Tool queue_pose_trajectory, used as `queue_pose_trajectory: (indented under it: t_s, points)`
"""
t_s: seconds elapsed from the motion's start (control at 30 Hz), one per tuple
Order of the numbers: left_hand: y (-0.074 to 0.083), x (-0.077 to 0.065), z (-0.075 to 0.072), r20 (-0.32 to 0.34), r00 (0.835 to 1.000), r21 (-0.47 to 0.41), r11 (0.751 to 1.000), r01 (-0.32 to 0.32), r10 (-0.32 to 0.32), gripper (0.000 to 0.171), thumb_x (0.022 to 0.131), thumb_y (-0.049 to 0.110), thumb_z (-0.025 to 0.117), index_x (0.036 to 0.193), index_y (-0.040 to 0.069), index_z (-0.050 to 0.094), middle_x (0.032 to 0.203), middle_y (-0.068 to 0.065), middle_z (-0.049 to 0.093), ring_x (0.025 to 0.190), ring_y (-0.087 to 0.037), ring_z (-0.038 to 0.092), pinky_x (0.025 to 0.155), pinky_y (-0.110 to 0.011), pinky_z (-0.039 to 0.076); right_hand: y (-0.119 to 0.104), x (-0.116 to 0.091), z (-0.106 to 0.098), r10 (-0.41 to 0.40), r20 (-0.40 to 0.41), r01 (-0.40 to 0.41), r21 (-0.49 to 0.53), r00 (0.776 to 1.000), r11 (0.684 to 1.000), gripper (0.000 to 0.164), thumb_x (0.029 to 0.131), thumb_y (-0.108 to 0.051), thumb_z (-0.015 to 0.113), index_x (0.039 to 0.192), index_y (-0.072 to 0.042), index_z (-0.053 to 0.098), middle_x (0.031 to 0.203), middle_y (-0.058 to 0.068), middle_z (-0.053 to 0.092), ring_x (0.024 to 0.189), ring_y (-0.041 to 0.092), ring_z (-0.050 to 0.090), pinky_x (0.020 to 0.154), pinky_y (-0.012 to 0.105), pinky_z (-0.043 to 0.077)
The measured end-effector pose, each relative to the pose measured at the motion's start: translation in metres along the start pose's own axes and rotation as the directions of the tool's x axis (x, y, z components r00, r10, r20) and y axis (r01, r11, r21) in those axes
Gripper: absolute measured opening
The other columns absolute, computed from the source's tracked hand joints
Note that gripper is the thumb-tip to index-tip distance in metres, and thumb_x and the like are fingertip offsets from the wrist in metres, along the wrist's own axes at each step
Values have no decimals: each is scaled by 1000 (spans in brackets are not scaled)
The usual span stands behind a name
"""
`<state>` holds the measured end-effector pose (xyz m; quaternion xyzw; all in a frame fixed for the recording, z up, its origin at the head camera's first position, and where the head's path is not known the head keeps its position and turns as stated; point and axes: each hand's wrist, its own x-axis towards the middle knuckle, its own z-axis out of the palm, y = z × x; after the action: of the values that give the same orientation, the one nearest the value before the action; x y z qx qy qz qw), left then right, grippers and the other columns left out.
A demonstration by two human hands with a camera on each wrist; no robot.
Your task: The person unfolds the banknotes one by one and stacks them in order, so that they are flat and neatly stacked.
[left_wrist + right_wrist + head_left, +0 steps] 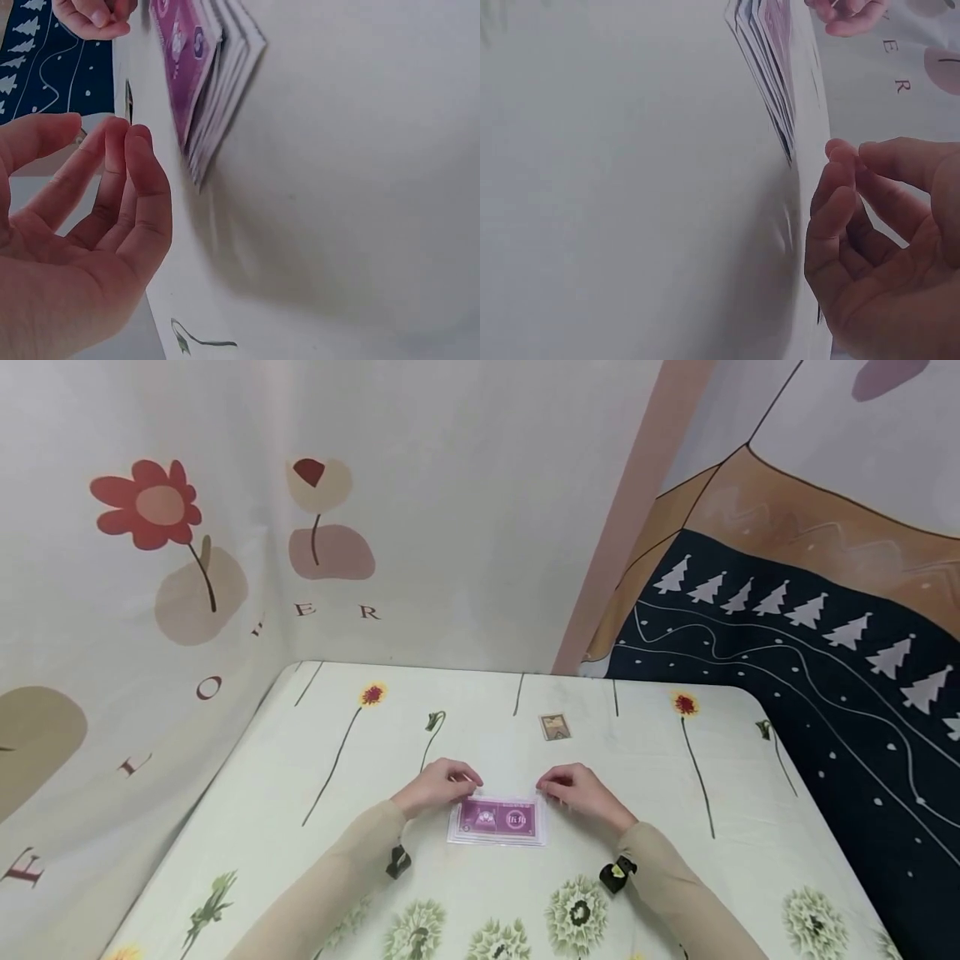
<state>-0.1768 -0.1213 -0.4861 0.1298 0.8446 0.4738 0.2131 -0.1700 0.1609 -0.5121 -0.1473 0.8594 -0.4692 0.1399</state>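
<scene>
A stack of purple banknotes in clear sleeves lies flat on the table, its layered edges showing in the left wrist view and the right wrist view. My left hand hovers by the stack's far left corner, fingers loosely bent and thumb apart from them, with nothing seen in its grasp. By the far right corner is my right hand. Its thumb tip lies close to the bent index finger, and no object shows between them.
A small brown stamp-like card lies beyond the hands toward the back of the table. The flower-printed tablecloth covers the tabletop. A white printed curtain hangs behind, and a dark cloth with white trees hangs at right.
</scene>
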Motion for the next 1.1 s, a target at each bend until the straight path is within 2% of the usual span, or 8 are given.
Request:
queue_pose_trajectory:
  t_s: [0.13, 0.37, 0.53, 0.63, 0.73, 0.83, 0.97, 1.1]
  points:
    - [5, 7, 2, -11, 1000, -48, 999, 2, -2, 17, 89, 7, 63, 102, 1, 70, 83, -8, 64, 76, -20, 62, 69, -32, 54, 1, 6, -3, 39, -44, -40, -26, 998, 999, 15, 94, -10, 60, 101, -3, 71, 83, 2, 65, 69, 15, 56, 59, 28, 48]
    - [7, 19, 6, -48, 999, -92, 996, -20, 15, 21, 89, 8, 63, 107, 0, 69, 88, -10, 65, 79, -26, 64, 72, -35, 56, 7, 16, -8, 33, -141, -36, -16, 989, 999, 15, 92, -6, 61, 103, -2, 70, 101, 7, 68, 93, 20, 62, 84, 36, 50]
    - [6, 27, 10, -71, 997, -130, 991, -21, 12, 22, 90, 9, 63, 108, 0, 68, 93, -8, 65, 80, -25, 65, 72, -33, 56, 6, 23, -14, 23, -190, -21, 13, 981, 1000, 19, 92, -3, 60, 108, 2, 67, 112, 17, 65, 99, 30, 62, 88, 42, 50]
    - [7, 31, 12, -74, 997, -141, 990, -21, 10, 23, 90, 8, 61, 110, -1, 67, 97, -9, 65, 83, -26, 65, 74, -31, 55, 5, 28, -19, 35, -219, -34, 9, 975, 999, 21, 93, -6, 59, 111, 2, 66, 123, 21, 59, 103, 35, 60, 88, 46, 50]
    - [9, 35, 13, -79, 997, -156, 987, -23, 11, 23, 91, 6, 59, 112, -2, 65, 103, -12, 65, 86, -28, 64, 76, -32, 55, 4, 34, -23, 56, -252, -58, 2, 966, 998, 23, 93, -7, 59, 112, 3, 65, 124, 23, 56, 106, 37, 58, 88, 47, 49]
    - [10, 38, 14, -86, 996, -169, 985, -23, 9, 24, 91, 5, 59, 113, -3, 64, 105, -15, 65, 87, -29, 65, 77, -34, 55, 5, 42, -26, 45, -284, -52, -15, 958, 999, 24, 91, -5, 61, 112, 4, 65, 120, 23, 56, 110, 38, 55, 92, 48, 46]
    - [8, 42, 14, -98, 995, -193, 981, -16, -3, 25, 90, 4, 60, 113, -4, 64, 105, -15, 66, 87, -29, 65, 77, -34, 55, 9, 50, -30, -10, -326, -28, -110, 945, 994, 27, 89, -5, 63, 113, 7, 65, 118, 24, 59, 117, 39, 49, 104, 51, 34]
    - [5, 48, 13, -118, 993, -215, 976, -25, 0, 25, 90, 4, 60, 113, -4, 64, 104, -14, 66, 87, -27, 65, 77, -32, 55, 14, 56, -33, 45, -343, -98, -138, 938, 986, 33, 92, -12, 62, 121, 4, 63, 125, 22, 57, 125, 39, 42, 109, 52, 24]
